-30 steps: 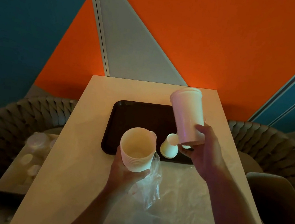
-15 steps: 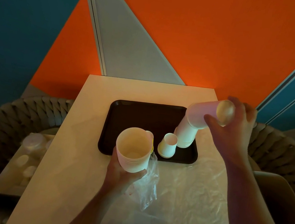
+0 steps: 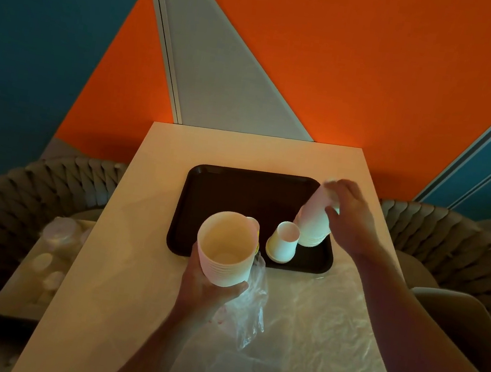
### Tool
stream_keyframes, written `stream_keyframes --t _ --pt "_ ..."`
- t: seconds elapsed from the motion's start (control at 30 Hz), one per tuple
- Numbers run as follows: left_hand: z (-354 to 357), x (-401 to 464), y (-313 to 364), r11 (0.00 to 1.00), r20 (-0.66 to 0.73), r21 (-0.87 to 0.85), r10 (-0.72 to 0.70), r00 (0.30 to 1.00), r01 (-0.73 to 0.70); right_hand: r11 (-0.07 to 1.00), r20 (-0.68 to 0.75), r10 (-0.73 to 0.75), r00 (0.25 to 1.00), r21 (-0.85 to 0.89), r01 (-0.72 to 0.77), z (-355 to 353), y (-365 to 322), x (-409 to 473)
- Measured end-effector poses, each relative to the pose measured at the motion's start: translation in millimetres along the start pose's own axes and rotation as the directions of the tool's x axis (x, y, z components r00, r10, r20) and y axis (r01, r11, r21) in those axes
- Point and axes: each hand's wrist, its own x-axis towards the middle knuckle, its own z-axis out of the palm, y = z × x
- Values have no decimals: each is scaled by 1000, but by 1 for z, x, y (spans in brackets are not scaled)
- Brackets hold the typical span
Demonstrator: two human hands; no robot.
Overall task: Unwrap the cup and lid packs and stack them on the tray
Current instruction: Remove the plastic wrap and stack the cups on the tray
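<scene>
The scene is dim and warm-toned, with a soft orange glow on the wall point(image 3: 334, 129) beyond the right hand point(image 3: 349, 214). That hand and the top of the cup stack point(image 3: 314, 217) under its fingers are smeared by motion blur. The left hand point(image 3: 207, 287) is sharper, its wrist side in shadow. Faint glare ripples on the plastic sheet point(image 3: 318, 331) below the right hand. Wide-angle distortion bends the wall lines; things left of the left hand sink into murky dark.
</scene>
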Motion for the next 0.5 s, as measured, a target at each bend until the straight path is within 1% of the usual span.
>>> stream_keyframes --t 0.1,0.2,0.3,0.37,0.43,0.5 --pt "0 -1 0 1000 -2 0 5 1000 -5 996 87 86 993 -29 -83 21 11 -14" --pt "0 0 -1 1000 -8 4 13 1000 -13 988 97 142 985 -82 -134 26 13 -16" --pt "1 -1 -1 1000 -6 9 30 1000 -30 977 123 160 979 -164 -139 20 7 -13" --pt "0 -1 -1 999 -5 10 37 999 -37 972 98 162 982 -186 -142 16 -3 -16" --pt "0 0 -1 999 -3 8 39 999 -39 984 -3 138 990 -110 -138 12 -19 -21" --pt "1 0 -1 999 -5 4 33 999 -33 995 -109 77 991 76 -69 8 -42 -29"
